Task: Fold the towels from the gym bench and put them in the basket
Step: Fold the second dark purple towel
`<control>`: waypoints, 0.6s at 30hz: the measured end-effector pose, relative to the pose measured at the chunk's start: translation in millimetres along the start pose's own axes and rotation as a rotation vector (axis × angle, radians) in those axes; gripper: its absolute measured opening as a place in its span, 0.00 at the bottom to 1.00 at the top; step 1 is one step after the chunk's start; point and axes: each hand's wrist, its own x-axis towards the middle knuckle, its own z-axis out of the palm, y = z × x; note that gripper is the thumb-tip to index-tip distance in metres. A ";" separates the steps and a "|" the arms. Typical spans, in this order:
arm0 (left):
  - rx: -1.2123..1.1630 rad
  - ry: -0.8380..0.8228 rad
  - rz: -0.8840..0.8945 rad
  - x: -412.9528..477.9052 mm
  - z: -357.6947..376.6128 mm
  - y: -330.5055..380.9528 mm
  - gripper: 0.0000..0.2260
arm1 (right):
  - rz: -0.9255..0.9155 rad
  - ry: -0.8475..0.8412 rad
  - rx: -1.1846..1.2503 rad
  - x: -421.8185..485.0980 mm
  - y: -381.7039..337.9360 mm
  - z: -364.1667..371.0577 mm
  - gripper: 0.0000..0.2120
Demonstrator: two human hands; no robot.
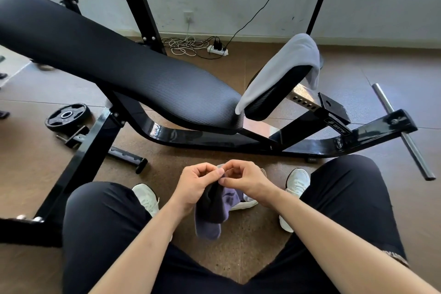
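Together, both hands (223, 180) pinching the purple towel's (210, 212) top edge.

Brown floor (28, 169), pale scuffed wall (358, 7)

Table (143, 74) runs L to R ahead of person. Towel (281, 67) draped on its R-end pad. Second towel (210, 210) hangs between knees, near side of table. Weight plate (68, 116) on floor at L by table frame. Power strip (217, 50) on floor behind table, by wall.
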 end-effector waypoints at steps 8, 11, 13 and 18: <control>-0.121 0.040 -0.027 -4.9 -10.4 -2.6 0.06 | -0.052 0.170 -0.260 5.8 9.0 1.6 0.12; -0.248 0.075 -0.037 -4.5 -15.2 -1.0 0.06 | -0.027 0.187 -0.409 6.1 16.2 -10.4 0.14; -0.334 0.095 -0.024 -4.2 -17.4 1.8 0.06 | -0.009 0.171 -0.519 4.7 19.5 -17.6 0.18; -0.518 0.261 -0.023 1.5 -26.5 5.0 0.11 | -0.050 0.292 -0.486 3.0 23.0 -30.7 0.19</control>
